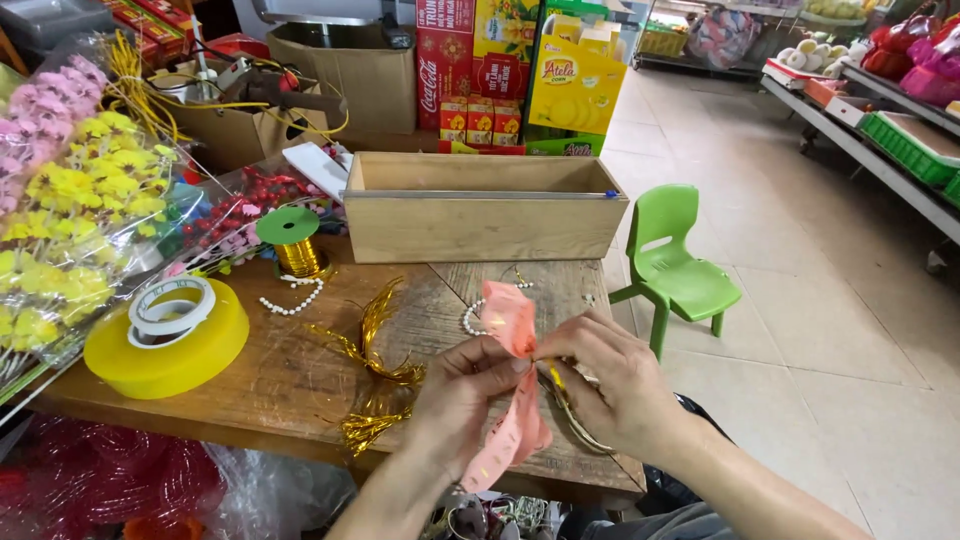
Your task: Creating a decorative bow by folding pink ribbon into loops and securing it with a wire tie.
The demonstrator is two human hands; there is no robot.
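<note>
Starting at the left, a wide yellow tape roll [165,345] and shredded gold foil strands [375,375] lie unused on the wooden table [270,385]. A pink ribbon strip [515,385], already looped but seemingly unfastened, is pinched between the closed left hand [465,395] and right hand [610,385].

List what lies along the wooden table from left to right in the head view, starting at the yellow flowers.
Wrapped yellow flowers → big yellow tape roll → green-capped spool of gold ribbon → gold tinsel strands → left hand → pink ribbon → right hand → green plastic chair on the floor.
</note>
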